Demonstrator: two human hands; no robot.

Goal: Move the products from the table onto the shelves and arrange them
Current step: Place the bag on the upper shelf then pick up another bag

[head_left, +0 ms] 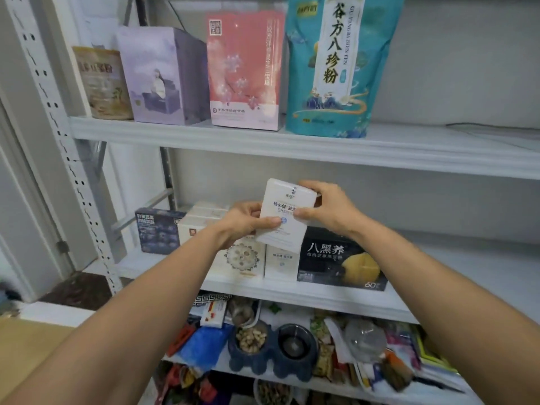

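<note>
Box mid-air, tilted, in front of middle shelf, above similar white box beside black box; fingers of left hand and right hand pinch its 2 sides; placement step, next probably needs squaring and lowering into row.

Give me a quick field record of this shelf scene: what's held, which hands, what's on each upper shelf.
held: white box, tilted, in front of the middle shelf
left hand: grips the box's lower left edge
right hand: grips its upper right corner
top shelf: tan pouch, lilac box, pink box, teal pouch
middle shelf: dark blue box, black box, pale boxes between
</note>
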